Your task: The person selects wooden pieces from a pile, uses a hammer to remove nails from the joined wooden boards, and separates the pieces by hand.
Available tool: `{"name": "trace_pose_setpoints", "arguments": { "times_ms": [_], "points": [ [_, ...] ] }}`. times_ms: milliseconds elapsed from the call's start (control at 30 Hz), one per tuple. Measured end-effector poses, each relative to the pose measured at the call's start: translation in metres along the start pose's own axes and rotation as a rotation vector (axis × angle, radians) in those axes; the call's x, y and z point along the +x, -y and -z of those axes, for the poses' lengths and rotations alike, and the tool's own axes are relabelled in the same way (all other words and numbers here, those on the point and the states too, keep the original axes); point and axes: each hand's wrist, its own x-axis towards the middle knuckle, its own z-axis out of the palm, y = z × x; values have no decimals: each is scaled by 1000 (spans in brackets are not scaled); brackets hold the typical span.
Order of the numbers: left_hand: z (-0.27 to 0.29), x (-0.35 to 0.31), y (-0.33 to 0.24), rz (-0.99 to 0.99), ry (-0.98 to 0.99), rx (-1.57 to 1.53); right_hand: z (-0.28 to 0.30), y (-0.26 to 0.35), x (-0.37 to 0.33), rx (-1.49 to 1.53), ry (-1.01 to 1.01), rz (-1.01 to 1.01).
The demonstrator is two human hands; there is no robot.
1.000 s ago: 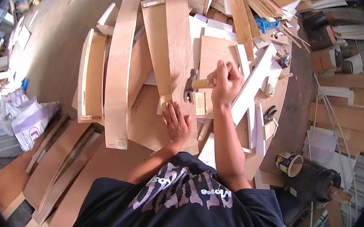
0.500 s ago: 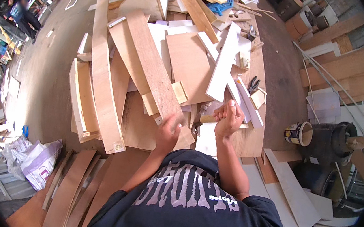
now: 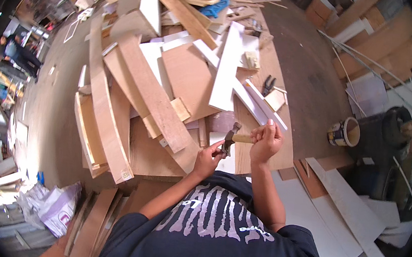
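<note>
My right hand is closed round the wooden handle of a hammer, holding it level above the near edge of the table. My left hand is at the hammer's dark metal head, its thumb and fingers closed on the lower end. Whether something small is also between those fingers cannot be made out. A long brown plywood strip lies on the pile left of my hands, with a small pale wood block beside it. Beyond the hammer lies a white board.
Stacked wood pieces cover much of the table. Black-handled pliers lie near its right edge, and a blue cloth at the far end. A bucket stands on the right. Boards lean close by my right arm. Another person stands far left.
My left hand has left the end of the plywood strip and moved right to the hammer's head. The hammer is now raised and turned in my right hand. The whole view has shifted slightly.
</note>
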Motion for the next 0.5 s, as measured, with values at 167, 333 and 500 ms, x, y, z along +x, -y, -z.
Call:
{"name": "trace_pose_setpoints", "arguments": {
  "times_ms": [167,333,500],
  "points": [
    [-23,6,-21,-98,-3,17,32,1,14,-41,26,47],
    [-48,9,-27,-60,11,-160,78,-13,33,-149,193,105],
    [-63,31,-15,3,-172,-208,119,-31,39,-367,529,224]
  ]
}}
